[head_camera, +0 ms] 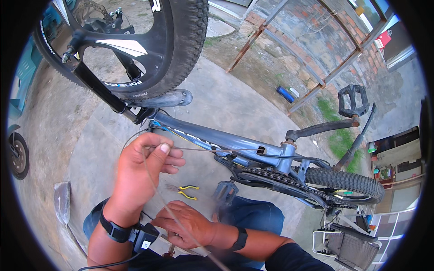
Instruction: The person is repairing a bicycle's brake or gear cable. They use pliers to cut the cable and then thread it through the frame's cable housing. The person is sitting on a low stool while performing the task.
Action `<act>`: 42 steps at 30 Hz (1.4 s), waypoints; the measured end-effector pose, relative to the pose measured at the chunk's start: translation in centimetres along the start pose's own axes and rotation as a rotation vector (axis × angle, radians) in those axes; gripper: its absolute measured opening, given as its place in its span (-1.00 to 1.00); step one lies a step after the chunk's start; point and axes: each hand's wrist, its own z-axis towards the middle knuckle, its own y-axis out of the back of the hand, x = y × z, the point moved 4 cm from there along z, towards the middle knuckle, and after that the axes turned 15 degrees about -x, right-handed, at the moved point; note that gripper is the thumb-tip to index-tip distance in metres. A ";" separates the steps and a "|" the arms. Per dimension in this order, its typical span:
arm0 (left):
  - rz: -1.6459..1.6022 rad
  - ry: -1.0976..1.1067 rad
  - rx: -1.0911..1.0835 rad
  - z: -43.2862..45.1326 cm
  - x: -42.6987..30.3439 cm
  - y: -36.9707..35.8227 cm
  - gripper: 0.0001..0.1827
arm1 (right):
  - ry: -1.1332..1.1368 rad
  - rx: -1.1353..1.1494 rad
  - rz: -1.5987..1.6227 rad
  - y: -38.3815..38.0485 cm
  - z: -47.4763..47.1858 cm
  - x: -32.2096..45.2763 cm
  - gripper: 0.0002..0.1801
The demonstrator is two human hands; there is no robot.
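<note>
Between its thumb and index finger, my left hand (144,169) pinches a thin brown cable (210,149). From there the cable runs right to a slot (261,150) in the grey tube of an upturned bicycle frame (223,130); its other side crosses down over my right forearm, blurred close to the camera. My right hand (190,223) hangs lower, beside the left wrist, with curled fingers; whether something is in them is hidden. Pliers with yellow-and-black handles (186,192) lie on the concrete beyond my right hand.
The front wheel (183,44) rises at upper left, above a grey mudguard (166,98). A crank arm with a pedal (353,100) juts up at right; chain (261,174) and rear tyre (346,179) extend rightward. Another mudguard piece (62,203) lies left. A folding chair (352,244) stands lower right.
</note>
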 end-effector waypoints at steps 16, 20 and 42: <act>0.130 -0.248 0.042 -1.8 -1.8 -1.2 -0.89 | -0.030 0.023 0.048 -0.1 -0.2 0.2 -0.42; 0.172 -0.293 0.043 -2.2 -2.2 -1.3 -0.90 | 0.022 -0.022 0.041 0.3 0.5 0.8 -0.46; 0.304 -0.428 0.007 -3.2 -2.7 -1.1 -0.88 | 0.058 0.015 0.067 0.8 0.4 1.3 -0.38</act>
